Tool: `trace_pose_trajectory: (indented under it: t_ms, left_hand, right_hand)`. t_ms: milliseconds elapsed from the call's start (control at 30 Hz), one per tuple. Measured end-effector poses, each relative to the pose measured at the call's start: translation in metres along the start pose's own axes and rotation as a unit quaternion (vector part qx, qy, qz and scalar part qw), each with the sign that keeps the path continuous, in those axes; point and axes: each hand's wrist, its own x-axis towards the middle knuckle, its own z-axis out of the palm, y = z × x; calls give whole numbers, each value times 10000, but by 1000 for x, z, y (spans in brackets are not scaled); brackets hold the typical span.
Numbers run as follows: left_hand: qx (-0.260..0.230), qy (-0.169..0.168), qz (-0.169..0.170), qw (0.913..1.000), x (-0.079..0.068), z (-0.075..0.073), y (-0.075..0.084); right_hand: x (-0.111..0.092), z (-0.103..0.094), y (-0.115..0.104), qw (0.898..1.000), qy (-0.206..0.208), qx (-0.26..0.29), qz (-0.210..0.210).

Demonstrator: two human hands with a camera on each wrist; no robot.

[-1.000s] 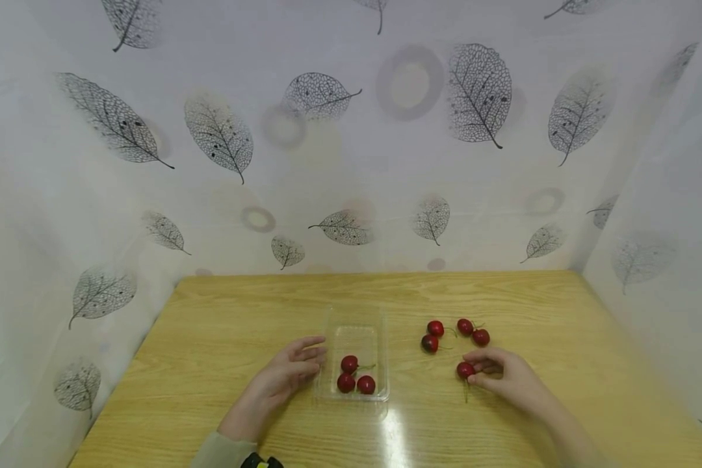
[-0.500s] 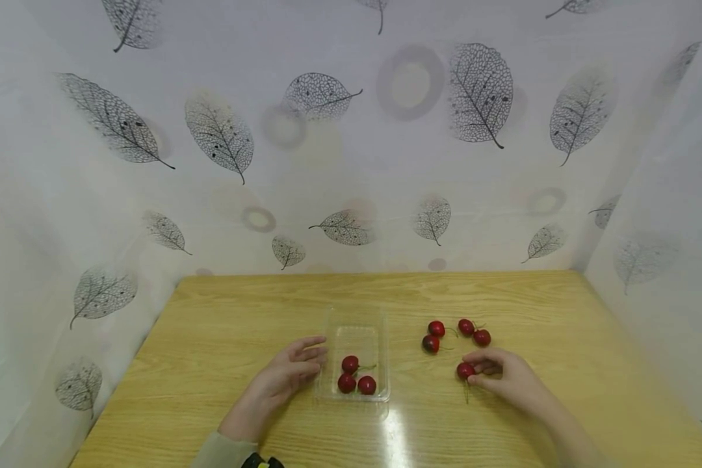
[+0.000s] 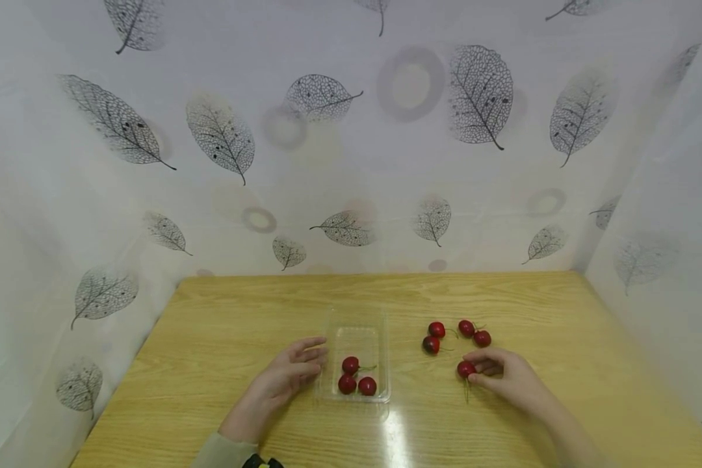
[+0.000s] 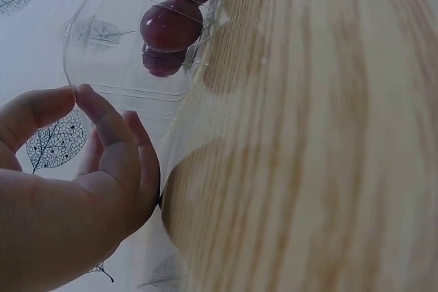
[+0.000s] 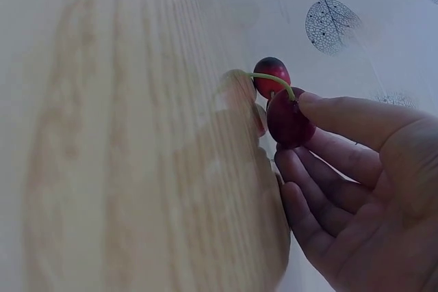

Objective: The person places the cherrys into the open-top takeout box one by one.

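My right hand (image 3: 506,376) pinches a dark red cherry (image 3: 466,370) between thumb and fingers, low over the table. The cherry's green stem (image 5: 270,76) shows in the right wrist view. At the left side of a clear plastic box (image 3: 357,335), my left hand (image 3: 283,372) pinches the rim between thumb and fingertip, as the left wrist view (image 4: 89,169) shows. Inside the box, toward its near end, lie three cherries (image 3: 367,386), one with its stem pointing right.
Right of the box, two cherries (image 3: 431,344) sit close together, and two more cherries (image 3: 482,338) lie a little farther right. The wooden table (image 3: 240,305) ends at a wall covering (image 3: 351,169) with a leaf print.
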Motion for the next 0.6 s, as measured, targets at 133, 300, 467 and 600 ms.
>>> trace_pose_trajectory:
  t_ms: [133, 300, 467, 600]
  left_hand:
    - [4, 24, 30, 10000, 0, 0, -1]
    - [40, 48, 53, 10000, 0, 1, -3]
    - [28, 44, 48, 10000, 0, 0, -3]
    - [13, 10, 57, 10000, -1, 0, -2]
  right_hand:
    - [0, 0, 0, 10000, 24, -18, -5]
    - [1, 1, -2, 9999, 91, -93, 4]
    - [3, 3, -6, 9998, 183, -75, -70]
    - [5, 6, -9, 9994, 222, -47, -271]
